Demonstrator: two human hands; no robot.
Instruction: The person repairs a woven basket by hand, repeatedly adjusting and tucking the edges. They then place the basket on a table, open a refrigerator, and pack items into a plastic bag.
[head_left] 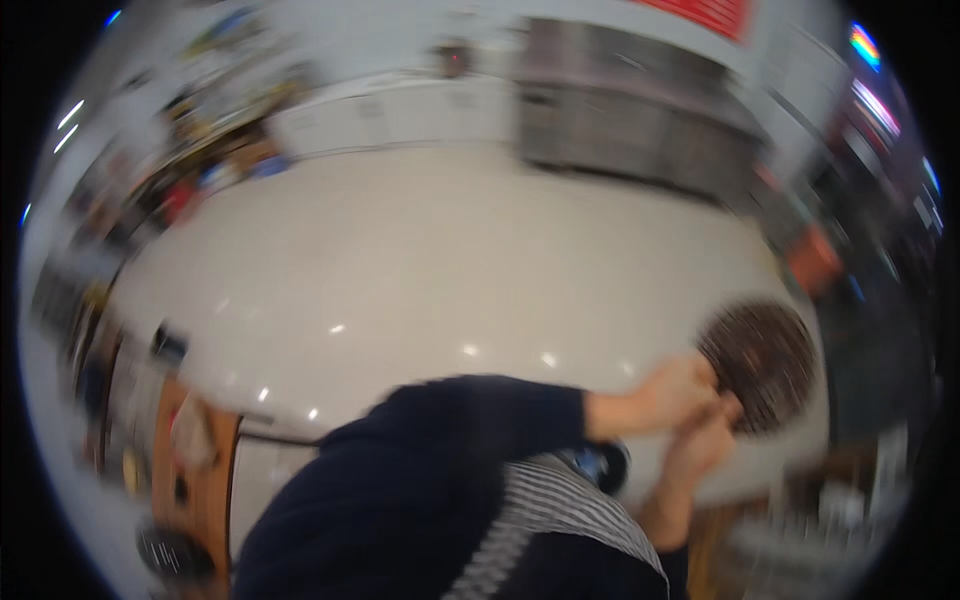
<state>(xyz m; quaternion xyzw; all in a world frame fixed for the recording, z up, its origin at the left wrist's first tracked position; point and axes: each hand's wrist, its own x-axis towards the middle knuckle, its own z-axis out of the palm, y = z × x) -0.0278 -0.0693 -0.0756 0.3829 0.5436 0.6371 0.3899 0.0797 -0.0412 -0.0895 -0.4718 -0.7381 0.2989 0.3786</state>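
Observation:
My left hand (668, 392) reaches across to the right from a dark sleeve, its fingers drawn together. Just below, my right hand (702, 442) is closed too, and the two sets of fingertips meet or nearly meet. Motion blur hides what, if anything, is between them. Right beside the fingers, a round dark-brown thing (765, 362) with a speckled surface overlaps them in the picture. I cannot tell whether it is held or stands farther off, below the hands. A grey-and-white striped cloth (570, 505) lies against my body.
Pale shiny floor (420, 240) spreads ahead. Metal cabinets (630, 120) and white cabinets (400, 115) line the far wall. A wooden table (220, 455) with a pale item on it stands at the left. Several blurred things crowd both sides, among them an orange object (815, 262).

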